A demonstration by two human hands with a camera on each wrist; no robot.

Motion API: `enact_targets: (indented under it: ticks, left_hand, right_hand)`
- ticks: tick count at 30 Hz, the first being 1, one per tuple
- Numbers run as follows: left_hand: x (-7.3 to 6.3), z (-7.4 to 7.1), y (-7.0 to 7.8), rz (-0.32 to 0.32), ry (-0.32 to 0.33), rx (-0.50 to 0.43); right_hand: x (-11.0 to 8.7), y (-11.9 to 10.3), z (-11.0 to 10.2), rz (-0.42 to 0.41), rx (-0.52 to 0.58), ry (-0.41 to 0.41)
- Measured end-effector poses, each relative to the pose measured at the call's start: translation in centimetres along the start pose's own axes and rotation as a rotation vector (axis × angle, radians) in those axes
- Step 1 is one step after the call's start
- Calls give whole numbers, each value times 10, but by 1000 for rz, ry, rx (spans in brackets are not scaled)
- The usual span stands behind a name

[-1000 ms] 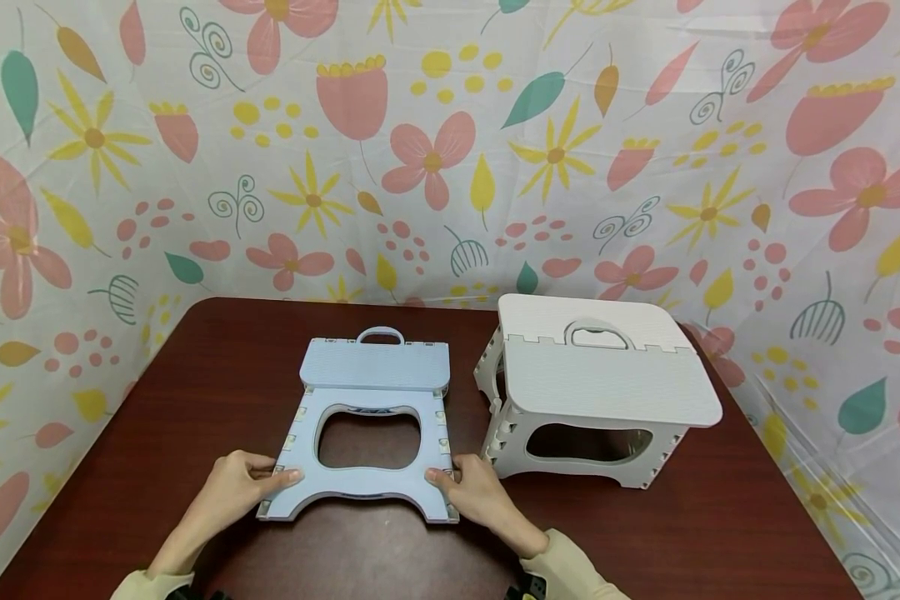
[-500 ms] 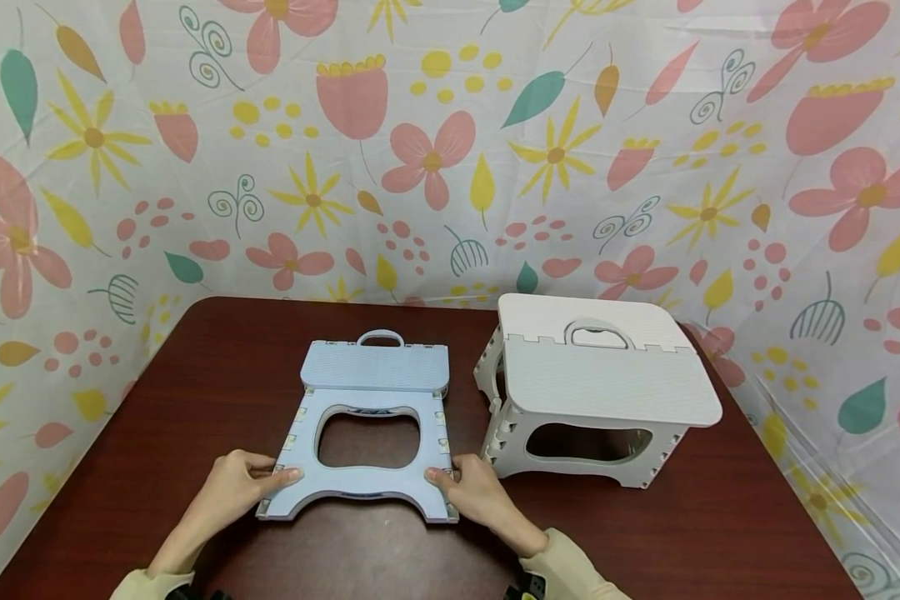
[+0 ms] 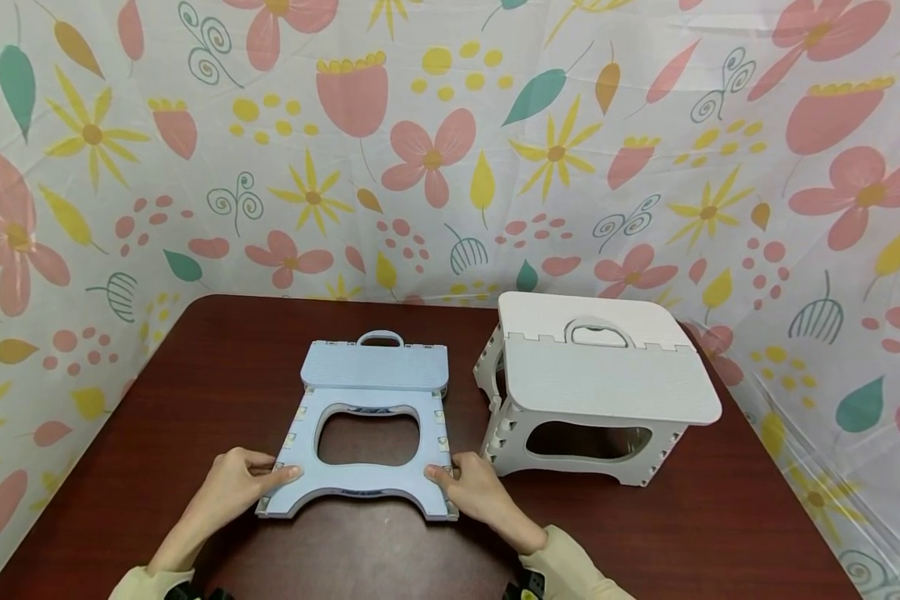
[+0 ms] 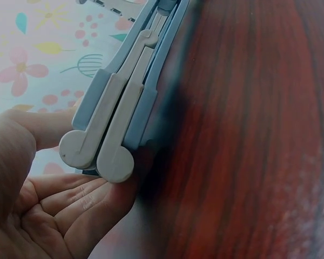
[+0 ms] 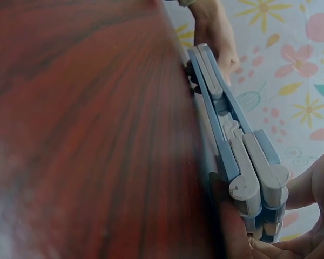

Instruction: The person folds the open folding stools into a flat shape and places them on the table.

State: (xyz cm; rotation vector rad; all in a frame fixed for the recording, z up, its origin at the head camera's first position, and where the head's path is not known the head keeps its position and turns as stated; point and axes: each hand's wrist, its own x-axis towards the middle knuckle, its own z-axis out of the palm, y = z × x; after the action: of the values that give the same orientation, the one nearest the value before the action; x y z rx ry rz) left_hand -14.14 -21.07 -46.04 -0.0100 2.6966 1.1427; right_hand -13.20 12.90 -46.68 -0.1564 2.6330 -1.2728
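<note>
- Bkgd: floral cloth (image 3: pixel 427 92), pink, yellow & teal on white, hung behind a dark-red wood-look table (image 3: pixel 228 358).
- Blue folding stool (image 3: pixel 375 398): folded, face up, L of the table's middle, carry handle (image 3: pixel 381 337) twd the far edge, leg ends twd the near side. Can't tell if its near end is lifted off the surface.
- L hand (image 3: pixel 234 485) grips the stool's near L corner: thumb on top, fingers bent round the side & underneath.
- R hand (image 3: pixel 478 492) does the same at the near R corner; both grips closed to the stool's thickness.
- Change vs 0.5 s ago: basically none; hands & stool hold position, pic shifts only a hair. Reads as a steady two-handed hold, stool not unfolded.
- White folding stool (image 3: pixel 607 383): set up on its legs nr the far R corner, untouched, handle flush-ish in the top.
- Writing: dark marks (image 3: pixel 369 410) at the opening's upper rim, more at the lower edge; too small to read. No legible brand.
</note>
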Motion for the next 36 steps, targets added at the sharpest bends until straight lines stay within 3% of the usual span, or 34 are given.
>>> enact_targets:
  ticks: [13, 25, 36]
  left_hand:
    - [0, -2, 3, -19, 0, 27]
    - [0, -3, 4, -41, 0, 42]
    - [0, -4, 9, -53, -15, 65]
  right_hand:
    - [-1, -2, -1, 24, 21, -15]
    - [0, -3, -3, -11, -40, 0]
    - [0, -7, -8, 9, -82, -15]
